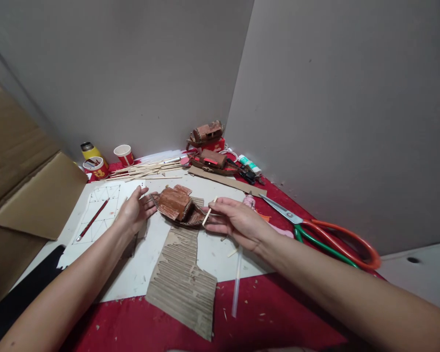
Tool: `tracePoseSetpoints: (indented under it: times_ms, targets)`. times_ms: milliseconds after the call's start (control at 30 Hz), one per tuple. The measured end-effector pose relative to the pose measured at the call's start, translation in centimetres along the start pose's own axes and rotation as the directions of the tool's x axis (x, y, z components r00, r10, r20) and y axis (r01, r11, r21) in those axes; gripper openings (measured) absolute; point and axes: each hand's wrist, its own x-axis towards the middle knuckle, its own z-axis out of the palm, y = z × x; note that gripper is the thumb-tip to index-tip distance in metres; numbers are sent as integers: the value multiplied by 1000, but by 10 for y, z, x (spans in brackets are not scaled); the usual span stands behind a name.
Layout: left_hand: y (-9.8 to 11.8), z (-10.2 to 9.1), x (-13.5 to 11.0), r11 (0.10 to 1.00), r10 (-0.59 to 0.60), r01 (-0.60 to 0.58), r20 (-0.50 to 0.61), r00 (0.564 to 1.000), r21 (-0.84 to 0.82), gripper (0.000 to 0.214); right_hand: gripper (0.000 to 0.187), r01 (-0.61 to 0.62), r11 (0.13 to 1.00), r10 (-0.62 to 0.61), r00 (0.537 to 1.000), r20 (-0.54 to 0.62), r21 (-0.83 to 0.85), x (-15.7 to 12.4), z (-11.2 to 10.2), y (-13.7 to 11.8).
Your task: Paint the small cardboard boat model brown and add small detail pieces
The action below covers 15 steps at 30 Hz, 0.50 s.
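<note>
A small brown model boat (174, 201) with a rounded cabin roof sits in front of me, between my two hands. My left hand (136, 211) lies palm up at the boat's left tip, fingers stretched out; whether they touch the tip I cannot tell. Between thumb and finger, my right hand (242, 222) pinches a short pale wooden stick (209, 211) at the boat's right end. Its lower fingers reach to the boat's side. Under and in front of the boat is a torn piece of corrugated cardboard (183, 278).
Large scissors (297, 220) with orange and green handles lie at right. Behind are wooden sticks (143, 170), two more model boats (212, 160), paper cups (123, 154) and a yellow bottle (91, 150). A pencil (93, 219) rests on a drawing at left, beside a cardboard box (40, 195). A glue stick (236, 288) lies nearby.
</note>
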Motion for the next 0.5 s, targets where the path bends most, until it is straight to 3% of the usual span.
tracePoseSetpoints:
  times_ms: [500]
  targets:
    - [29,-13,3,999,50,-48,-83,995,19,25,20,24,1000,-23,995,94,-4,23,34,-2]
